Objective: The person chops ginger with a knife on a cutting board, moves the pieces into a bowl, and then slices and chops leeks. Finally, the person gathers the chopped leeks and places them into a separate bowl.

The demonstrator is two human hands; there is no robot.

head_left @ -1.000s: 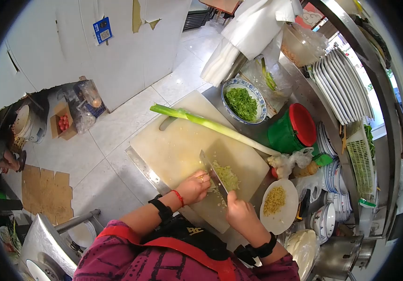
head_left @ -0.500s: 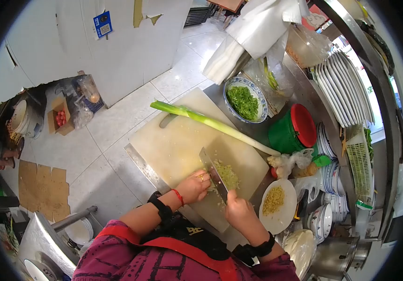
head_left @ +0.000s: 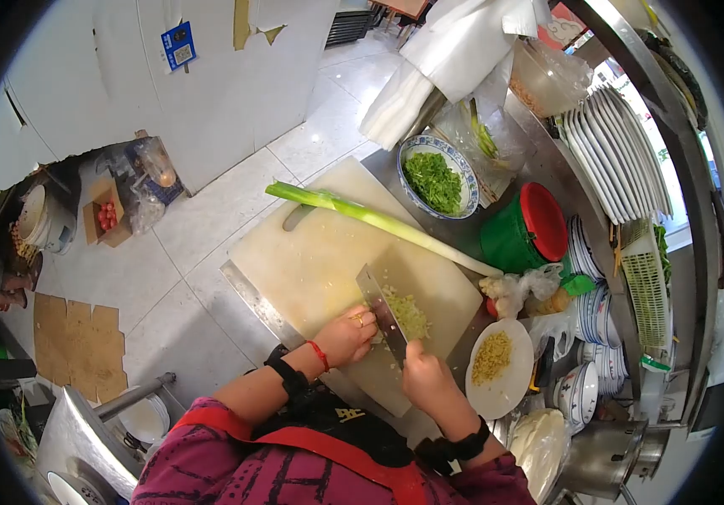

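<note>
My right hand [head_left: 427, 376] grips the handle of a cleaver [head_left: 384, 313], whose broad blade stands on edge over a white cutting board [head_left: 328, 261]. Right beside the blade, my left hand [head_left: 352, 335] is closed, fingertips curled down over a pale green vegetable that they mostly hide. Chopped pale green vegetable [head_left: 409, 315] lies in a small heap on the blade's other side, with bits scattered around. A long leek [head_left: 370, 220] rests across the far part of the board, its white end reaching past the right edge.
Right of the board stand an oval plate of minced yellowish bits [head_left: 517, 383], a green bucket with a red lid [head_left: 501, 236] and a blue-patterned bowl [head_left: 406, 181] of chopped greens. Stacked plates [head_left: 610, 160] and bowls line the rack. A metal edge [head_left: 248, 290] borders the board's left.
The view has shifted very slightly. Both hands and the cleaver stay in nearly the same place over the board.
</note>
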